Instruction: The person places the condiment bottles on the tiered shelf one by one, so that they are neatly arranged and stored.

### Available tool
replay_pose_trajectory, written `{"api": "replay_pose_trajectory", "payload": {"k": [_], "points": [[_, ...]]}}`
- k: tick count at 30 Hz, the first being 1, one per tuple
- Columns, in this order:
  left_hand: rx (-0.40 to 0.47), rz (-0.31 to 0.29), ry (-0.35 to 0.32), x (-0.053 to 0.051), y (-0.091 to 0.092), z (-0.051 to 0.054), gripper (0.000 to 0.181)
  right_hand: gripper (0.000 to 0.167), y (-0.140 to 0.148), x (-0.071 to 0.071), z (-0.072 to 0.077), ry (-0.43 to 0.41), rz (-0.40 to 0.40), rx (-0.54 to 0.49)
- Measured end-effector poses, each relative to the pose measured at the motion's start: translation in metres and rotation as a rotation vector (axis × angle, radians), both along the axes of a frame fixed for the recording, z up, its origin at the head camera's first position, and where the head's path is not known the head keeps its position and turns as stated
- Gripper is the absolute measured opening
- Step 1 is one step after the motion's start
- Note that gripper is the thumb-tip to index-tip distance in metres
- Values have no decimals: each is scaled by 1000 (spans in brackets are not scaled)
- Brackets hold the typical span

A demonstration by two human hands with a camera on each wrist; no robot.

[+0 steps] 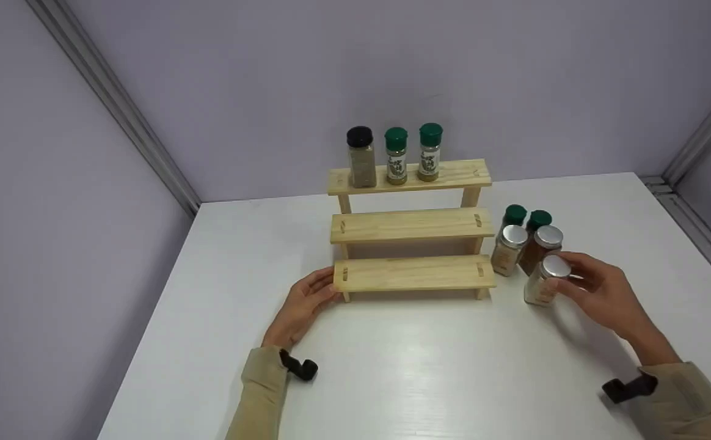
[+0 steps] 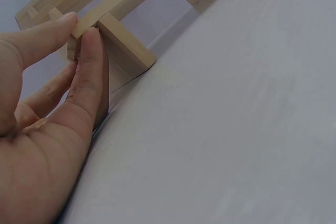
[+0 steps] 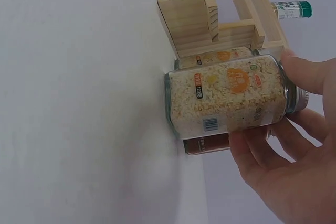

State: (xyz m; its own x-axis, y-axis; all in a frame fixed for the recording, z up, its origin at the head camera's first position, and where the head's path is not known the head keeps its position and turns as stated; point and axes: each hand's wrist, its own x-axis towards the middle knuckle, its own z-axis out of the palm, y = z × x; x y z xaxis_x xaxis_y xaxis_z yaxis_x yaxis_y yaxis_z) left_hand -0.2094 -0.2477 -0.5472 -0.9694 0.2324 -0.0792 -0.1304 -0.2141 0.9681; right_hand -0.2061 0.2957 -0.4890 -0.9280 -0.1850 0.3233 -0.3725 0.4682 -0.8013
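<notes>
A three-step wooden rack (image 1: pixel 413 226) stands on the white table. At the left end of its lowest step, my left hand (image 1: pixel 303 305) pinches the board's corner, thumb on top and fingers underneath, as the left wrist view shows. Right of the rack, my right hand (image 1: pixel 606 296) grips a silver-lidded glass seasoning jar (image 3: pixel 226 98) between thumb and fingers, near the lid. Pale, grainy contents and an orange label show through its glass. Behind it in the head view are another pale jar (image 1: pixel 506 256) and a red-brown jar (image 1: pixel 532 253), both silver-lidded.
On the top step stand a black-capped jar (image 1: pixel 363 166) and two green-capped bottles, one in the middle (image 1: pixel 396 166) and one to its right (image 1: pixel 429 162). Two more green caps (image 1: pixel 515 214) show behind the silver-lidded jars. A wall (image 1: pixel 270 91) rises behind the table.
</notes>
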Motion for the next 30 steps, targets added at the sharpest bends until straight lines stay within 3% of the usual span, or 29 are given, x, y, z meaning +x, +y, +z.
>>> {"api": "replay_pose_trajectory", "payload": {"k": [9,22,30], "points": [[10,1,-9,1,1,0,62,44,3,4,19,-5,19,12],[10,4,-13,2,-1,0,62,43,1,-5,88,95,67,-10],[0,4,-21,1,0,1,62,43,-11,-17,124,121,59,45]]}}
